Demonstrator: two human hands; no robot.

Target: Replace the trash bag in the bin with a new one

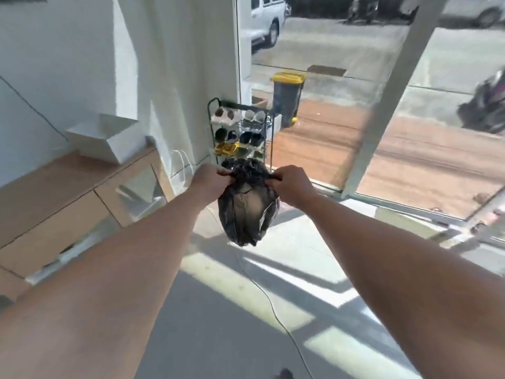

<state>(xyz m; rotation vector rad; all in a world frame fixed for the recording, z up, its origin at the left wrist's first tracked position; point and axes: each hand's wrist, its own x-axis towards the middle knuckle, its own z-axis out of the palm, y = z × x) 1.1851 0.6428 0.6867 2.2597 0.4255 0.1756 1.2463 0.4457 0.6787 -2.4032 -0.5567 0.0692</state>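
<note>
1. Trash bag (247, 212), black and partly see-through, hangs in mid-air at arm's length, clear of the pale floor (224, 310), with a brownish bulk showing through its belly
2. Left hand (211, 178) is clenched on the bunched plastic at the bag's left top corner, fingers curled tight around it
3. Right hand (291, 184) grips the opposite top corner the same way, so the gathered neck is stretched between the two fists
4. Both bare forearms reach straight out from the viewer, the bag's body sagging below and between the hands
5. Just behind the bag stands a black wire shoe rack (240, 132), several tiers of shoes on it, its lowest tier hidden by the bag
6. Off to the left, a wooden cabinet (62, 203) runs along the white wall, a white angular box (106, 135) sitting on top
7. Through the big glass pane (341, 127) on the right, a grey wheelie bin with a yellow lid (288, 97) stands outside on the pavement, well apart from the bag
8. A thin cable (269, 305) trails across the sunlit floor beneath the arms
</note>
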